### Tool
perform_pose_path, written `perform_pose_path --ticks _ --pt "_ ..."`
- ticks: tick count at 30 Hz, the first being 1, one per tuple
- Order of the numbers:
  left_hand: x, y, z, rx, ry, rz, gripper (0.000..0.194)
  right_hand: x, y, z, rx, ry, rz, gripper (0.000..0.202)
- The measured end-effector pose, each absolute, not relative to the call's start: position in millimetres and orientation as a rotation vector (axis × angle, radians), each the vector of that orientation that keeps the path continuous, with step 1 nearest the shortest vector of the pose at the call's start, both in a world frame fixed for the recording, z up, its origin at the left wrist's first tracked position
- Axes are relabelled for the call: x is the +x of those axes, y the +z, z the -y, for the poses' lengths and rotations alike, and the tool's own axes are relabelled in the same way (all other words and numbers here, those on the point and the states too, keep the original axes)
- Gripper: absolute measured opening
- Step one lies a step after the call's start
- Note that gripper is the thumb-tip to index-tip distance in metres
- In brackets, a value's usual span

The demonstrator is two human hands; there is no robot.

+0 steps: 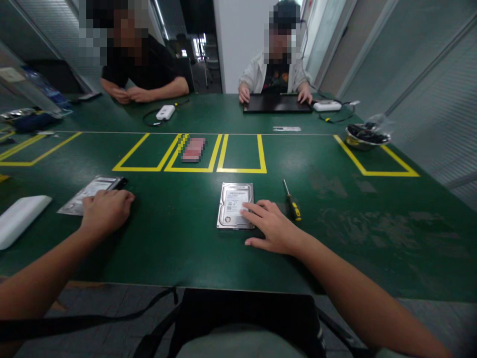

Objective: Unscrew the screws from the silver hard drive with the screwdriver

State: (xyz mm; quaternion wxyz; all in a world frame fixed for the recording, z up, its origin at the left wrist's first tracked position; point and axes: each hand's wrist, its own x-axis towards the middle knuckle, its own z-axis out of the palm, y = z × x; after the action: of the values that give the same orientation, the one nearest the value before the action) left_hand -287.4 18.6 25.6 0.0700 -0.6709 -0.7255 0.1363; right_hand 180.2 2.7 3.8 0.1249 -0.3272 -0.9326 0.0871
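A silver hard drive (235, 201) with a white label lies flat on the green table in front of me. My right hand (278, 226) rests at its right edge, fingers spread, with fingertips touching the label side. Just right of that hand is a screwdriver (293, 206) with a black and yellow handle, its shaft pointing away from me. On the left, a second hard drive (93, 188) lies on what looks like a clear bag. My left hand (108, 211) is over its near right part with curled fingers; whatever they may hold is hidden.
A white case (22, 219) stands at the left edge. Yellow tape boxes cross the table (167, 248); a blurred pink item (194, 150) lies in one. A metal bowl of dark parts (367, 136) is at right. Across sit two people, one with hands on a black panel (278, 103).
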Motion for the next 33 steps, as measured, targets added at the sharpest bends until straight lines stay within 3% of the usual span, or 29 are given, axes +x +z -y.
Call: perform_pose_path --ticks 17,26,33 --pt "-280 24 -20 -2.051 0.360 2.155 0.037 180 4 -2 -0.949 0.245 2.718 0.070" --pt "-221 35 -15 -2.377 -0.541 2.341 0.027 181 5 -3 -0.946 0.248 2.716 0.069" --pt "-144 33 -5 -2.823 -1.237 2.127 0.020 183 3 -4 -0.938 0.250 2.703 0.069"
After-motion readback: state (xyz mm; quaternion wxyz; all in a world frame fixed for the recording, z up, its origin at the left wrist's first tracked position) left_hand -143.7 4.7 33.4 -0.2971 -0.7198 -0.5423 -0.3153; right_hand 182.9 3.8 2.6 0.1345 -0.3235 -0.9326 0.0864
